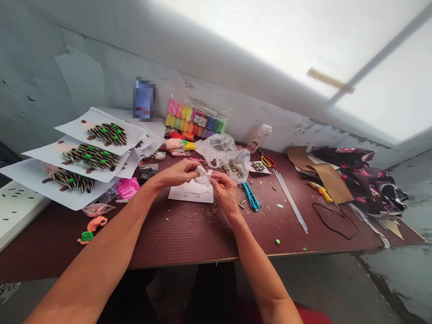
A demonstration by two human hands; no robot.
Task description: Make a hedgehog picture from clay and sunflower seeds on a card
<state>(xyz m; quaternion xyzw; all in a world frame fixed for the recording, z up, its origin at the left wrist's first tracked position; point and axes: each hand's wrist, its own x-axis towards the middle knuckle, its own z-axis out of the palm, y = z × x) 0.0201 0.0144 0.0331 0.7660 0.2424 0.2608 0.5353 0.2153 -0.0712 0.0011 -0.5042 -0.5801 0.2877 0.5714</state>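
Head view: a dark red surface [189,238] is shown, strewn with craft supplies.
Left hand [178,173]: the white piece [202,177] is pinched by its grip, thumb and fingers closed on the upper left part.
Right hand [227,193]: the same piece is pinched at its right edge, with this grip also closed.
White piece: it is held just over the drawing sheet [206,198]; whether it is wrapper, soft clay or both cannot be told.
Drawing sheet: a rounded animal outline with orange feet is shown; no seeds are seen on its visible part.
Stacked sheets [74,128]: similar animals, covered in striped seeds and green dots, are shown at the left.
Seed bag [219,146]: it is set just beyond the right hand.
Step at the sheet: white material is judged to be under preparation for the outline.
Next move over the outline: a controlled pull or pinch is called for, with the paper kept undisturbed.
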